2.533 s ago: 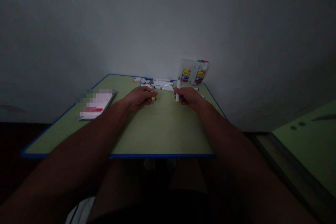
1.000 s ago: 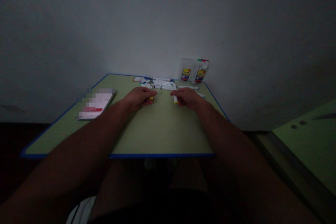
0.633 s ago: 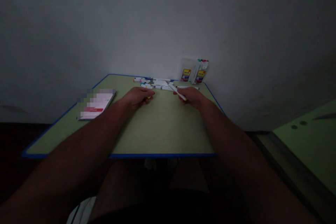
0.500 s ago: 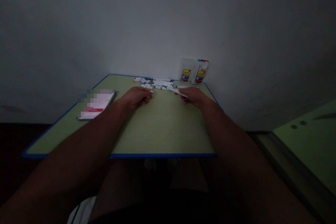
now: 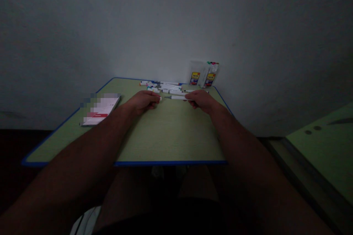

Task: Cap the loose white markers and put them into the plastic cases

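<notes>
My right hand (image 5: 200, 99) is closed on a white marker pen (image 5: 178, 97), held nearly level just above the table. Its grey, uncapped tip points left towards my left hand (image 5: 146, 101). Between the thumb and fingers of that hand is a small white marker cap (image 5: 160, 98), mostly covered by the fingers. A short gap separates cap and tip. Just behind both hands lies a loose heap of white markers (image 5: 172, 87), with some loose caps (image 5: 153, 90) at its left side.
Two clear plastic marker cases (image 5: 194, 77) stand against the wall at the back right; the right one (image 5: 211, 75) holds several markers. A phone or tablet (image 5: 102, 110) with a lit screen lies at the left of the green table (image 5: 171, 136), which has a blue edge.
The marker in my right hand has swung from slanting up and left to nearly level, its tip now facing the cap. My left hand has turned the cap slightly and stayed in place.
</notes>
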`<state>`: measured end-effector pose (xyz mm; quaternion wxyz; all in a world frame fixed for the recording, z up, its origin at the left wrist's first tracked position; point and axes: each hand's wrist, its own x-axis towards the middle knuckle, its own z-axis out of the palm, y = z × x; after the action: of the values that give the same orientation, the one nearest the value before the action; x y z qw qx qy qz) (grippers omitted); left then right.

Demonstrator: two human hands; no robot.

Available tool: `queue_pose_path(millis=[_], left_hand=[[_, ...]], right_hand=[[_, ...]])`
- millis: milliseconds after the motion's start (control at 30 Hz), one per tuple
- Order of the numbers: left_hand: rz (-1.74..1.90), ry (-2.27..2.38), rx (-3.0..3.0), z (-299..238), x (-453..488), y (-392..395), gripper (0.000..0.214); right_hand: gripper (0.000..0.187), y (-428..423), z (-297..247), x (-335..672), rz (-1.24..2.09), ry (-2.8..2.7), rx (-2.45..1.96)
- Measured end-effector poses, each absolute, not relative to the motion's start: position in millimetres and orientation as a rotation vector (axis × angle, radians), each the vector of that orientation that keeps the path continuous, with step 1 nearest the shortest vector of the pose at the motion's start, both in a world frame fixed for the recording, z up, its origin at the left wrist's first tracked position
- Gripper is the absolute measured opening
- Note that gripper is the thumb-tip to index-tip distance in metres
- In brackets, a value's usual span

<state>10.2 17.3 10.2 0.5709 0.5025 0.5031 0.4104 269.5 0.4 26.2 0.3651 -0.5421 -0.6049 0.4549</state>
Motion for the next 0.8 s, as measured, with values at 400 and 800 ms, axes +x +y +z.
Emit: queue_pose_path(millis=[400, 800], left_hand=[[0.934, 1.171, 1.192, 14, 17, 10, 0.013], [0.921, 1.086, 1.264, 10, 21, 8, 0.012]], right_hand=[[0.021, -1, 24, 264, 1.153, -1.639, -1.416], [0.022, 1, 18, 263, 1.146, -1.696, -1.382]])
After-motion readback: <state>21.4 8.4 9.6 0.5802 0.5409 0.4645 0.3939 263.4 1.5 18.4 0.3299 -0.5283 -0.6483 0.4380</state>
